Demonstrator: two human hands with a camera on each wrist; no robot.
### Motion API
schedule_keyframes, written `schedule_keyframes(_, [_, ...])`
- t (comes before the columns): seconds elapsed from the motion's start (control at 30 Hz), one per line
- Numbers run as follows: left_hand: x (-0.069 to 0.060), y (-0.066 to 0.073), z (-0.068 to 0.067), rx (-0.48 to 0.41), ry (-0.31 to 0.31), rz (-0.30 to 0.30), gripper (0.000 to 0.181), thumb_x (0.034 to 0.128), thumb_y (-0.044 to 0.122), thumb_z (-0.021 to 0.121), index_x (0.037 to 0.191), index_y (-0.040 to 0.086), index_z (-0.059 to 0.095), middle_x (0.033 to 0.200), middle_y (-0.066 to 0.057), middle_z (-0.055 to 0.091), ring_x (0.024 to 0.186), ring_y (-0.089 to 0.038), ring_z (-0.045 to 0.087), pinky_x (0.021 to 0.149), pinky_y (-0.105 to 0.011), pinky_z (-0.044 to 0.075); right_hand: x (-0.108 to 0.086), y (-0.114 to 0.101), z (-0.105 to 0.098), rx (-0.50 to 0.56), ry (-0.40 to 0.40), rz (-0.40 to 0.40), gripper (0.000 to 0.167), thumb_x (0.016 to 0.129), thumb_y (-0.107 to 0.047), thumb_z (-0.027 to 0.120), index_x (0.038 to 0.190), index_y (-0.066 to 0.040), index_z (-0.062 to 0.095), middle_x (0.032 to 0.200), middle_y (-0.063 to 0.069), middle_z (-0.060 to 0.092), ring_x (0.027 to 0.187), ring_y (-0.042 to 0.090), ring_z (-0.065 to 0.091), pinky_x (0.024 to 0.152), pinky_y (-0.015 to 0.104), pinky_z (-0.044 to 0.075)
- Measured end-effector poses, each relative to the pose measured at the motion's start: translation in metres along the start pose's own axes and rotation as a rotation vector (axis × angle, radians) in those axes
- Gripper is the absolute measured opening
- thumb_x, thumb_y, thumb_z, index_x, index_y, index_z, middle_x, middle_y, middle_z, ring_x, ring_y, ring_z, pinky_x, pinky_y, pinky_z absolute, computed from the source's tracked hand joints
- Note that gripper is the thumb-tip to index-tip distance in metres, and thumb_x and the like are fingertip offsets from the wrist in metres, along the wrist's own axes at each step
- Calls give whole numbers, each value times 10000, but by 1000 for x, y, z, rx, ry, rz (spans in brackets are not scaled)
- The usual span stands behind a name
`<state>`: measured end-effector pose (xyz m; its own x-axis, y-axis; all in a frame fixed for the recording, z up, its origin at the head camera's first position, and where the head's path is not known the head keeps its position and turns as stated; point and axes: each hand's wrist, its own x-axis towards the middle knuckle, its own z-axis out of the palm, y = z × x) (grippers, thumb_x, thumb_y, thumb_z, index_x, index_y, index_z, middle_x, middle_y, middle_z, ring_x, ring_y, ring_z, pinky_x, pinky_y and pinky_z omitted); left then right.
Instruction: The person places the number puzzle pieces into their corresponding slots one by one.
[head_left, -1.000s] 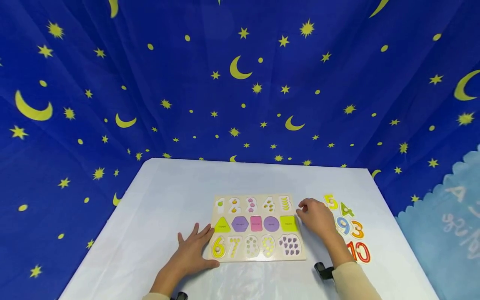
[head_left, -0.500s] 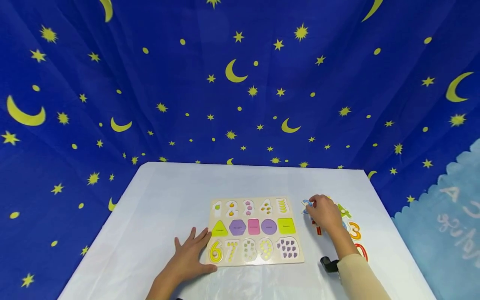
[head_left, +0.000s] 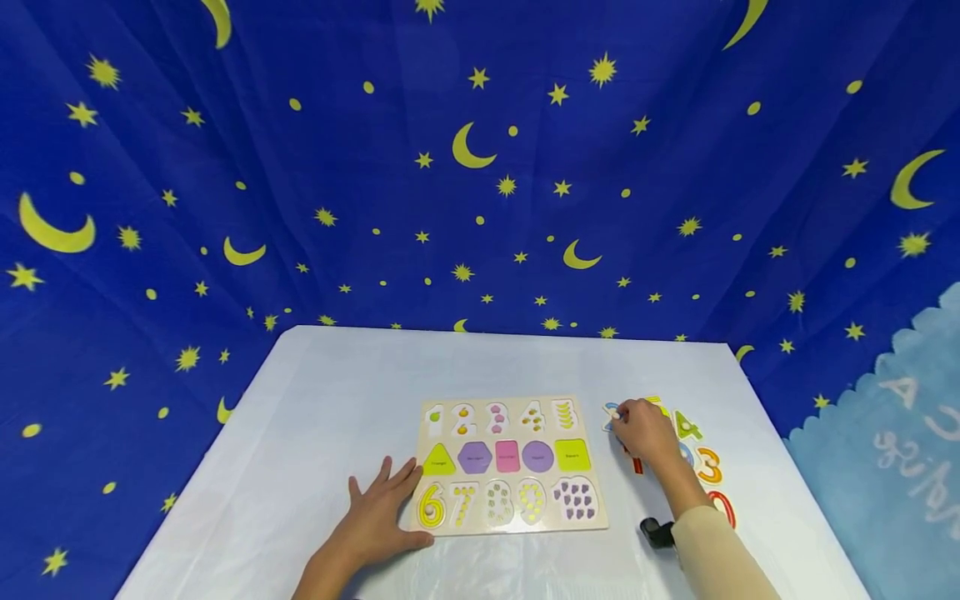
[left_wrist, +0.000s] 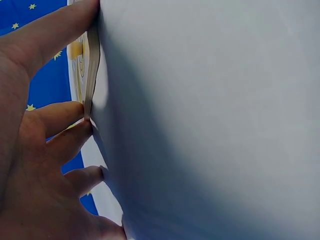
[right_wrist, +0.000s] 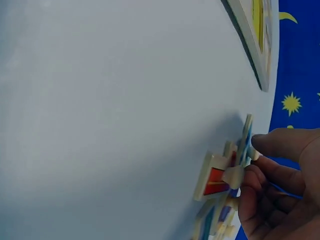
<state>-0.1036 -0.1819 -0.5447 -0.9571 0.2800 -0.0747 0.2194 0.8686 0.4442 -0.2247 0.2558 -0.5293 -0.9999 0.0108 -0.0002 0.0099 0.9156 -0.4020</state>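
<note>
Board (head_left: 551,522) holds yellow 6 (head_left: 431,505) in near-left corner; left hand (head_left: 378,517) spread, touching; right hand (head_left: 645,432) pinches blue piece (head_left: 610,414), direction unclear

Pinches knob (right_wrist: 254,154) of blue pc (right_wrist: 245,142), seen nearly edge-on, btwn thumb + index of R hand (right_wrist: 290,182); curls other fingers. Has red pc (right_wrist: 215,181) w/ own knob (right_wrist: 232,177) just beside, more pcs (right_wrist: 207,221) below, cut off at btm. Shows pale board (right_wrist: 253,50) top R, apart from pcs; white tabletop (right_wrist: 110,100) L + ctr; blue star-print cloth (right_wrist: 295,55) far R.

Left grip (head_left: 377,517) splayed, right grip (head_left: 647,430) curled
</note>
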Motion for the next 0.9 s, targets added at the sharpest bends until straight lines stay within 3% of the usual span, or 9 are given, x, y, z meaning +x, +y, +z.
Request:
schedule_keyframes(0.4, [2,1,3,0,-20,-3,1042,610,677,763,1440,122,463,1512,-32,369,1398,-422,199,896,-827,19,1,11,9,10,29,14,226,848,-157,671,973,31,669,805,87,616,701,239,549,650,423,479])
schedule_keyframes(0.9, [3,-2,0,-2,-24,-13,1053,603,688,758,1441,125,460,1512,-36,368,1399,-423,194,889,-830,11,3,0,12,31,81,16,198,825,-147,667,937,15,684,804,86,628,703,249,555,679,431,478])
